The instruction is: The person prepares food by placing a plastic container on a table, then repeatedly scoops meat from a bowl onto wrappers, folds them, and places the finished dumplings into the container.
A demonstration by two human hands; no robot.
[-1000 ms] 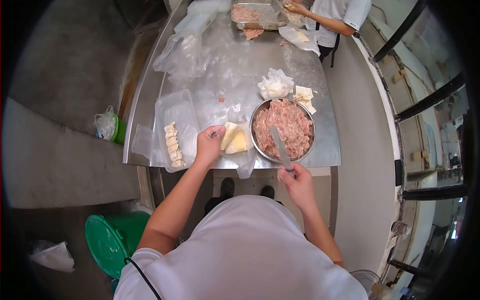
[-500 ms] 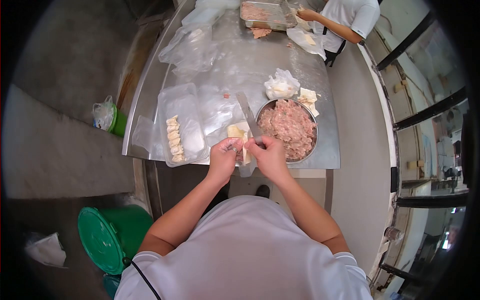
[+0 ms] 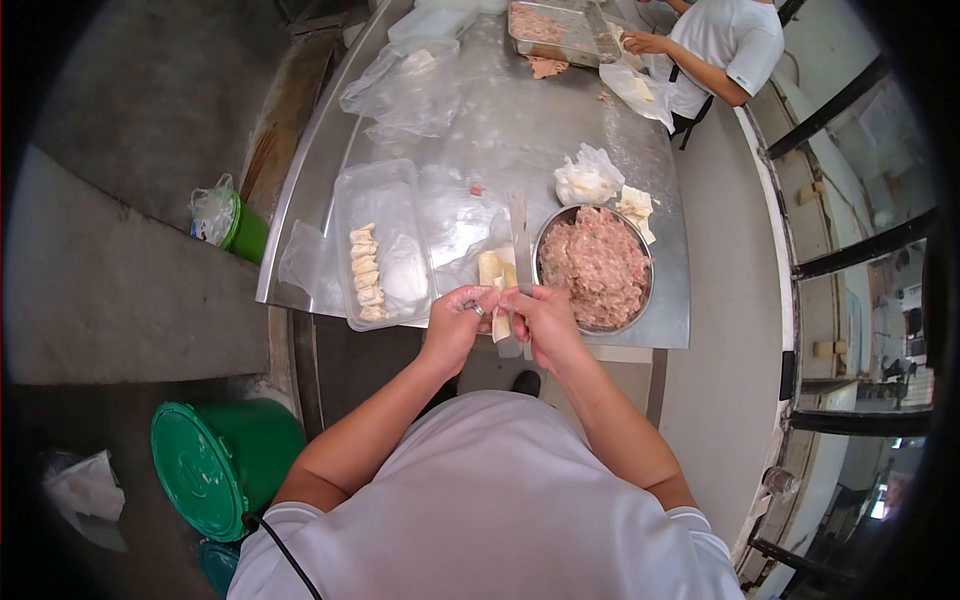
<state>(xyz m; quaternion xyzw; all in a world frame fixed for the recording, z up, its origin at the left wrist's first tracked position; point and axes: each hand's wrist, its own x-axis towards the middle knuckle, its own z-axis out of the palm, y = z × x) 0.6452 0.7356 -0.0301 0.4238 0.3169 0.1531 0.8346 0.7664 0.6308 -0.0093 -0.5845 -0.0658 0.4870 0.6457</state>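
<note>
At the table's near edge, my left hand (image 3: 462, 318) and my right hand (image 3: 545, 318) meet with fingertips closed on a pale dough wrapper (image 3: 501, 327). A flat metal blade (image 3: 519, 230) points away from me past my right fingers, which seem to keep hold of it; its grip is hidden. Just beyond my fingertips lie more yellowish wrappers (image 3: 492, 268). To the right stands a round metal bowl (image 3: 648, 290) heaped with pink minced meat (image 3: 595, 262). On the left, a clear plastic tray (image 3: 408, 215) contains a row of folded dumplings (image 3: 366, 272).
A white plastic bag (image 3: 588, 176) and wrapper pieces (image 3: 636, 210) lie behind the bowl. Clear plastic bags (image 3: 405, 90) are at the far left of the steel table (image 3: 500, 130). At the far right a co-worker (image 3: 725, 55) stands by a metal tray (image 3: 565, 48). A green lidded bucket (image 3: 225, 465) stands lower left.
The blade has swung from leaning left to nearly straight ahead. My fingertips have come closer together on the wrapper. The whole view has shifted slightly, so the table appears farther right.
</note>
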